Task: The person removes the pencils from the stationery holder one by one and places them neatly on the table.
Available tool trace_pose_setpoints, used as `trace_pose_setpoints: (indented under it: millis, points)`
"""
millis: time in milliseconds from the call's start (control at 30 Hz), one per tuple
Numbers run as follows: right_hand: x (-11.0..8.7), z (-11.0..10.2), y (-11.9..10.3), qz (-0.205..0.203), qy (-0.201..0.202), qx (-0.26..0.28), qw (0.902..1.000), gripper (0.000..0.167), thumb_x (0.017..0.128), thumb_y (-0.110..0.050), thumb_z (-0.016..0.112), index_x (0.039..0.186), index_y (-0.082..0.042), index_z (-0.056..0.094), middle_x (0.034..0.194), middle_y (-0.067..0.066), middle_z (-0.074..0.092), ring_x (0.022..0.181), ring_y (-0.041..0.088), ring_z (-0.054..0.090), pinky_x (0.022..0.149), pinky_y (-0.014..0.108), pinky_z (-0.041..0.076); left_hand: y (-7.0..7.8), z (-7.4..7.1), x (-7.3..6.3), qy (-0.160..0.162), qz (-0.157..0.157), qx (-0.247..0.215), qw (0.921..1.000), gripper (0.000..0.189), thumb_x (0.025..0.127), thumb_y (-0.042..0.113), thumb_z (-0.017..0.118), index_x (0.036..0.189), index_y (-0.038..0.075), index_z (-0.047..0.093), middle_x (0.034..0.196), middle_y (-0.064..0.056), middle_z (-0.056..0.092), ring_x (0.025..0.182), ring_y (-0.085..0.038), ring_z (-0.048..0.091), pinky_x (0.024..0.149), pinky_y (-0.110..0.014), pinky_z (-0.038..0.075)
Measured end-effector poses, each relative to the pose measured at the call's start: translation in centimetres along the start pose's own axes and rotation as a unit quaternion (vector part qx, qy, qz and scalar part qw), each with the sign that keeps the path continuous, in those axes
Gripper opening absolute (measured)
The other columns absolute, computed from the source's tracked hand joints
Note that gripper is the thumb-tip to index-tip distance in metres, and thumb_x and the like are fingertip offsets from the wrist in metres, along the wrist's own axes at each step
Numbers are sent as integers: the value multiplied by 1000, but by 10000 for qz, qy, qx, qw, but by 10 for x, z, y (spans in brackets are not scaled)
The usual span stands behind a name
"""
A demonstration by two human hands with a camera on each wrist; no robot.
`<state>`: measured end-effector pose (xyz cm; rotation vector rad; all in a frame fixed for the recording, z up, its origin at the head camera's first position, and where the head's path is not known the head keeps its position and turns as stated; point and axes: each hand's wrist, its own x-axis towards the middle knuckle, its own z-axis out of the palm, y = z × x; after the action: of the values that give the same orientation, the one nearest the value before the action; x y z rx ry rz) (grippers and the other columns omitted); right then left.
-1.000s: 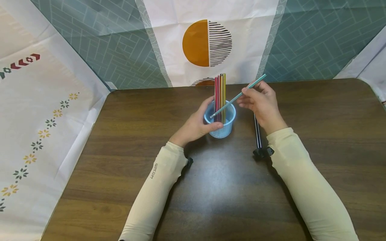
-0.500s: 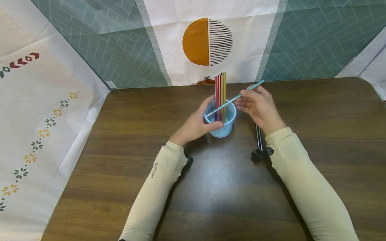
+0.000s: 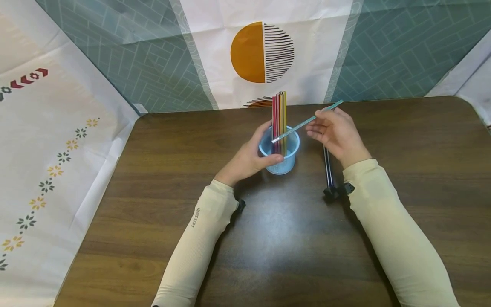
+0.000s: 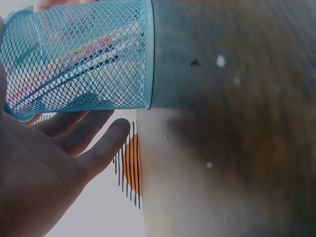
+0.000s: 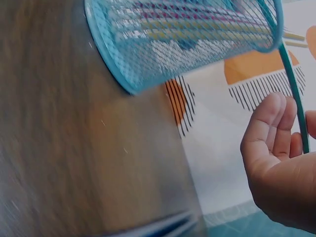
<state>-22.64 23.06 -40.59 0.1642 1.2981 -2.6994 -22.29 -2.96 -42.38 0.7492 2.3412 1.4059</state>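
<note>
A light blue mesh pencil cup [image 3: 281, 165] stands upright on the table, and a bundle of coloured pencils [image 3: 279, 111], red, pink and yellow among them, rises out of it. My left hand [image 3: 249, 158] grips the cup from the left, thumb on the near side near the rim. In the left wrist view, fingers [image 4: 106, 148] show beside the mesh. My right hand [image 3: 335, 132] pinches a teal pencil [image 3: 297, 127] between thumb and fingers. That pencil slants down to the left, its silvery end over the cup's mouth, overlapping the bundle in the head view.
Dark, thin pencil-like sticks [image 3: 327, 167] lie on the wooden table [image 3: 161, 204] below my right hand, partly hidden by it. A black wrist camera [image 3: 333, 192] sits at the right cuff. A patterned cloth [image 3: 314, 51] hangs at the table's far edge.
My right hand dips slightly left, then shifts right with the teal pencil. Its lower end goes from the cup's left rim to in front of the bundle. My left hand keeps its grip.
</note>
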Motion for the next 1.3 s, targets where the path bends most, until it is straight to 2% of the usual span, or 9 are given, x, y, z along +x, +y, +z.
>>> trace_pose_setpoints:
  millis: [200,400,533,600,733,833,967,1300]
  points:
    - [-3,-2,-10,-483,178,-374,9980,8,95,1,64,94,-2,58,78,12,69,69,24,68,66,34,58,1,0,1,-4,-58,-6,10000,94,88,44,77,159,37,16,158,-4,33,132,-28,44,99,-50,46]
    - [-4,4,-13,-1298,766,-1003,9835,12,92,3,65,99,-3,58,84,9,66,66,20,69,61,29,58,0,-1,0,-31,-117,-9,9999,94,88,45,76,159,38,14,161,-3,29,136,-30,41,101,-51,45]
    - [-5,8,-15,-1485,866,-920,9808,14,92,6,63,101,-2,57,84,12,70,65,20,69,61,29,57,0,-1,-1,-16,-126,-22,9999,94,89,45,76,159,38,15,161,-3,29,136,-30,41,101,-51,45]
    - [-6,9,-16,-1576,881,-902,9794,24,91,8,63,110,-4,54,80,12,70,63,20,69,61,29,57,0,-1,0,-18,-126,-35,9999,94,89,44,76,159,39,15,161,-3,29,136,-30,41,101,-51,45]
    - [-7,10,-21,-1779,1037,-1040,9730,62,91,8,67,140,-17,39,77,12,67,62,21,68,62,29,58,0,-1,0,-36,-147,-55,9999,94,89,45,76,159,40,14,162,-2,27,138,-31,38,102,-53,44]
    - [-9,9,-25,-1864,1136,-1161,9689,78,90,6,70,149,-27,29,77,13,65,62,23,68,65,30,58,1,-1,0,-43,-146,-62,9999,94,89,45,76,159,39,14,162,-2,26,139,-31,37,103,-54,43]
    - [-9,7,-29,-1907,1097,-1189,9682,75,90,6,70,146,-27,33,78,15,64,61,25,66,65,31,58,1,-1,0,-33,-113,-55,9999,94,89,44,76,159,38,15,161,-2,28,138,-30,38,103,-54,43]
    - [-11,1,-37,-1968,923,-1108,9698,69,92,7,66,146,-27,38,76,14,66,58,24,64,54,28,53,1,-1,0,-30,-120,-81,9999,94,88,45,76,159,38,15,161,-3,29,137,-30,39,103,-53,43]
